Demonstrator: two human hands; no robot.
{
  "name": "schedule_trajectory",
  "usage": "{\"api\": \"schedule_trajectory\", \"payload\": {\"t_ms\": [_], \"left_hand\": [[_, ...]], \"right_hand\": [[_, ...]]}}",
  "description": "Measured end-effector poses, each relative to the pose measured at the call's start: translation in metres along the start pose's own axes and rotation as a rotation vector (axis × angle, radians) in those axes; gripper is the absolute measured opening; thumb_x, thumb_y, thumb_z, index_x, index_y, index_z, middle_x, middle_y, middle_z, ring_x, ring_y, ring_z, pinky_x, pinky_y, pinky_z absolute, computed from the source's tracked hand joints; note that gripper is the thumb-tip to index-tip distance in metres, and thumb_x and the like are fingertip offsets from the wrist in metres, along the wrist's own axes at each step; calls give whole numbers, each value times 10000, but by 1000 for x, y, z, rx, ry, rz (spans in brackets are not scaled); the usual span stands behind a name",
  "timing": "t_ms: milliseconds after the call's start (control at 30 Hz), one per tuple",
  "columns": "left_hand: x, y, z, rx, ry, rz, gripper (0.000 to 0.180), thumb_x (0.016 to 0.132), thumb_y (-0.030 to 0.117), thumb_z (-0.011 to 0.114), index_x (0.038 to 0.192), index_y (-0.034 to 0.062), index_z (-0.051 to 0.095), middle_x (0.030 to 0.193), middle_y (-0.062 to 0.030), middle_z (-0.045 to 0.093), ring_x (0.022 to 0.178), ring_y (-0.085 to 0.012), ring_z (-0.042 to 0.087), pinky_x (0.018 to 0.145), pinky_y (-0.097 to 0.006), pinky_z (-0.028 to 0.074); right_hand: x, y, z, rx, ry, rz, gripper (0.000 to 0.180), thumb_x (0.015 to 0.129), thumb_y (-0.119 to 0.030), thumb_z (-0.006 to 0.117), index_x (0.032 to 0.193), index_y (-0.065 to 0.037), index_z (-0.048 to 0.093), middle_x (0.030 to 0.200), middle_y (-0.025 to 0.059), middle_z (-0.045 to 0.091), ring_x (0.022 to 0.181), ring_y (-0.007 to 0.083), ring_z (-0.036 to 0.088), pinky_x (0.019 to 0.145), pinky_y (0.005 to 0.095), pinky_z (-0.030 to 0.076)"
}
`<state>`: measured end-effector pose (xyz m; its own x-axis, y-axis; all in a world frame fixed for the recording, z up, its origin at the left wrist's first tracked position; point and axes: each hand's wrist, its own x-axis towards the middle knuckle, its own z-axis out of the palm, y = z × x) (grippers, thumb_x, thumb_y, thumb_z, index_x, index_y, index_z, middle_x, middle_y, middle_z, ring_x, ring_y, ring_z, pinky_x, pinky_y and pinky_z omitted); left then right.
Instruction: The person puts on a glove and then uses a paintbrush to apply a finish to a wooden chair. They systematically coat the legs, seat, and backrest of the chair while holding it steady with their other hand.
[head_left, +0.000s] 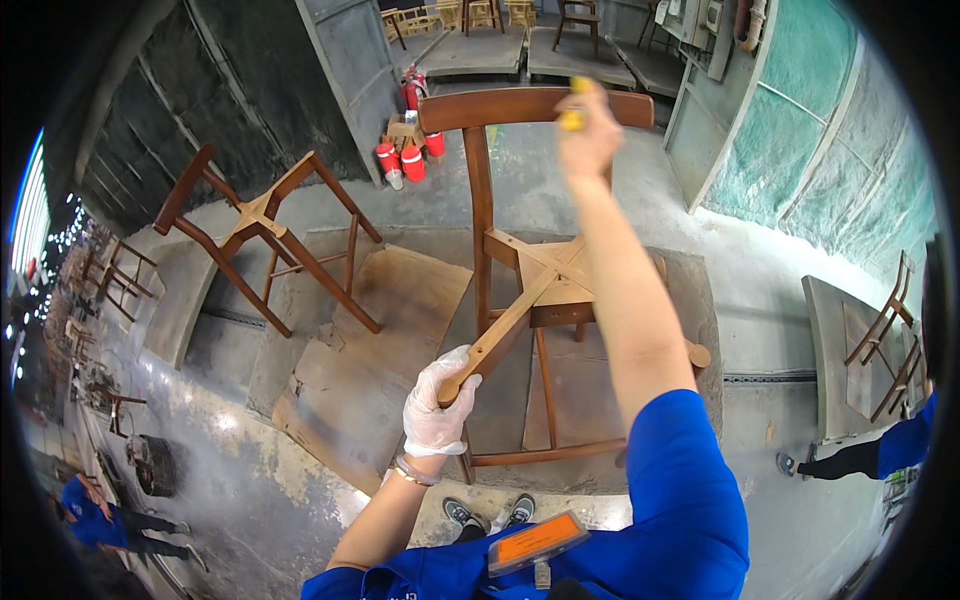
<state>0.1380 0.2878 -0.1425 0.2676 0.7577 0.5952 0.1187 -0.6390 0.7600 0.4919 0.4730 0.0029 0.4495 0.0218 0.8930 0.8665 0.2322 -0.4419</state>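
A brown wooden chair frame (478, 200) without a seat stands in front of me, its crossed seat bars paler than the rest. My left hand (437, 405), in a thin white glove, is closed round the near end of one seat bar (500, 335). My bare right hand (588, 135) reaches far forward to the curved backrest (510, 105). It is closed on a small yellow thing (572, 120) that shows above and below the fingers; its kind is unclear. The hand and forearm cover part of the backrest and seat bars.
A second chair frame (258, 212) stands at left beside brown cardboard (375, 350). Red buckets (412, 163) and a fire extinguisher (413, 88) stand behind. Another chair (880, 335) is on a platform at right. Two other people are at the lower left and right edges.
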Motion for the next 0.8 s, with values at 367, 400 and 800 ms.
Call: {"api": "schedule_trajectory", "payload": {"t_ms": [367, 400, 800], "left_hand": [[16, -5, 1, 10, -17, 38, 428, 840, -29, 848, 1198, 110, 659, 1263, -128, 758, 1135, -271, 749, 964, -347, 591], [16, -5, 1, 30, -16, 45, 431, 838, -28, 850, 1198, 111, 659, 1262, -131, 758, 1134, -276, 749, 963, -348, 592], [20, -3, 4, -80, -11, -39, 427, 827, -69, 841, 1187, 84, 667, 1263, -134, 751, 1150, -254, 734, 1001, -351, 576]], "right_hand": [[12, 25, 24, 475, -234, 241, 208, 791, 99, 732, 776, -107, 758, 1005, 36, 793, 1188, 201, 709, 1056, 365, 509], [30, 52, -4, 316, -218, 17, 205, 815, 101, 690, 809, -90, 764, 1088, 45, 803, 1260, 224, 691, 1062, 362, 509], [-13, 121, -155, -160, -1320, -384, 272, 712, 36, 731, 903, -136, 642, 1455, 87, 667, 1248, 300, 679, 936, 420, 603]]}}
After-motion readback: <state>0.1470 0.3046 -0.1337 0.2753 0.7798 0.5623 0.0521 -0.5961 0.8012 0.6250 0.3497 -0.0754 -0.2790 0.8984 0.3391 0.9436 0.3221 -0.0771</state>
